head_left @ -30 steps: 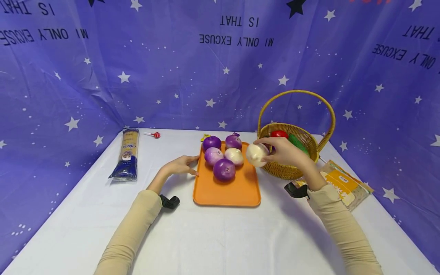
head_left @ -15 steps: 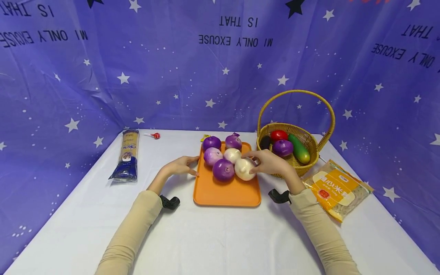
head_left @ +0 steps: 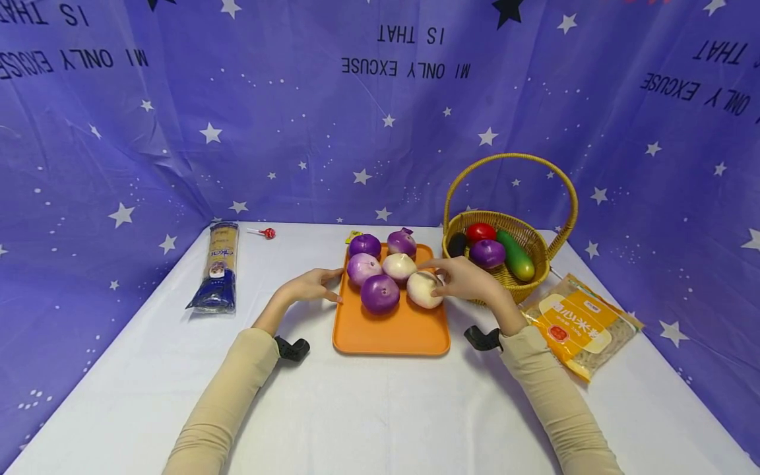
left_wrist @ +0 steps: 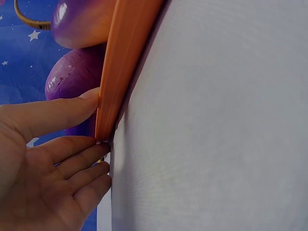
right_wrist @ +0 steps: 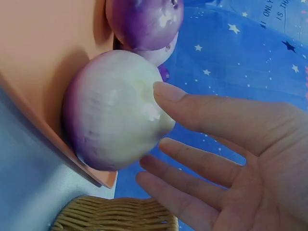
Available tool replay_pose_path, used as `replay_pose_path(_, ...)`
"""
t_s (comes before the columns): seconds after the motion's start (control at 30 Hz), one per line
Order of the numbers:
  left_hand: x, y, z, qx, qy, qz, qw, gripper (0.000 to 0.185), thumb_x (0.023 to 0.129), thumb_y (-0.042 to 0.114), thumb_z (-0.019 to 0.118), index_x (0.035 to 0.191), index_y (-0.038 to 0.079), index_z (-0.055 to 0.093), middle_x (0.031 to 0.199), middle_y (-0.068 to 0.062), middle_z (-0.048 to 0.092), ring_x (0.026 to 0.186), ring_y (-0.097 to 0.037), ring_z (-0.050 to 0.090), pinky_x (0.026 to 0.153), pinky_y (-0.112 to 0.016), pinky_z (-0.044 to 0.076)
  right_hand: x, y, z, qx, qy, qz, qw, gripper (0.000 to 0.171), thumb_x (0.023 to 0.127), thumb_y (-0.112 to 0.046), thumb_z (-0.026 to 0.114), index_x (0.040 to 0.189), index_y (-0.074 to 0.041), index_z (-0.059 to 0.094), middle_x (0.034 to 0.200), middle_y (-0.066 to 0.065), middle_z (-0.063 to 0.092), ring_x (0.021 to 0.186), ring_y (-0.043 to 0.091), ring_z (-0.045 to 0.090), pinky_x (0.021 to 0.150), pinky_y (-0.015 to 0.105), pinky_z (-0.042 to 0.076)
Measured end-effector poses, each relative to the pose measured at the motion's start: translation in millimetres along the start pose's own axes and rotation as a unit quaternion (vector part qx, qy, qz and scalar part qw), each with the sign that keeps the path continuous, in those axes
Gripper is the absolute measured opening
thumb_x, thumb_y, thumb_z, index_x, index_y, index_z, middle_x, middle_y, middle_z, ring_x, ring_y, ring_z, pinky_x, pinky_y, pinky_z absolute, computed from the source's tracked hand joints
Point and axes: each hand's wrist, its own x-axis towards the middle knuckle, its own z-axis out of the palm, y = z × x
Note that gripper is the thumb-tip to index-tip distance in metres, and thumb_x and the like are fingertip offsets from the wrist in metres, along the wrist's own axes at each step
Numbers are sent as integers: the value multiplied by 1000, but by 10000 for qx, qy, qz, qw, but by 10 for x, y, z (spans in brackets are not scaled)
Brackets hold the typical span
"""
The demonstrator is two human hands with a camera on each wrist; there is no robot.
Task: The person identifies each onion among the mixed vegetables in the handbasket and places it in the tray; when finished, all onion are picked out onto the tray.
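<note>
The right hand (head_left: 466, 280) lies with fingers extended and slack, fingertips touching the pale white-and-purple round onion (head_left: 424, 289), which rests on the right side of the flat orange plastic tray (head_left: 392, 333). The left hand (head_left: 309, 287), fingers straight, presses the tray's left rim.

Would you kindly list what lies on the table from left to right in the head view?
Noodle pack → lollipop → left hand → tray → right hand → basket → yellow bag.
</note>
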Motion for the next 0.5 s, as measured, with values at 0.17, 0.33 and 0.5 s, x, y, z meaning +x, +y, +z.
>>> replay_pose_path(0.17, 0, -1, 1, 23, 4, 2, 10000, 80, 83, 16, 74, 147, -5, 31, 149, -25, 33, 137, -40, 31, 114, -50, 23, -48, -37, -89, 28, 158, 80, 9998, 51, 79, -13, 80, 127, -9, 62, 79, 1, 60, 72, 17, 54, 69, 34, 47)
replay_pose_path(0.33, 10, -10, 1, 21, -18, 21, 10000, 80, 83, 17, 74, 147, -6, 31, 149, -25, 33, 137, -41, 31, 113, -50, 24, -123, -36, -230, 232, 475, 202, 9984, 53, 80, -13, 79, 129, -10, 61, 95, 6, 66, 77, 21, 59, 69, 33, 51)
replay_pose_path(0.5, 4, -13, -9, 33, -14, 32, 10000, 80, 83, 16, 73, 147, -6, 30, 149, -25, 32, 137, -41, 30, 114, -50, 24, -182, 34, -408, 311, 948, 373, 9943, 52, 79, -17, 81, 127, -10, 63, 116, 12, 66, 101, 31, 64, 80, 42, 55)
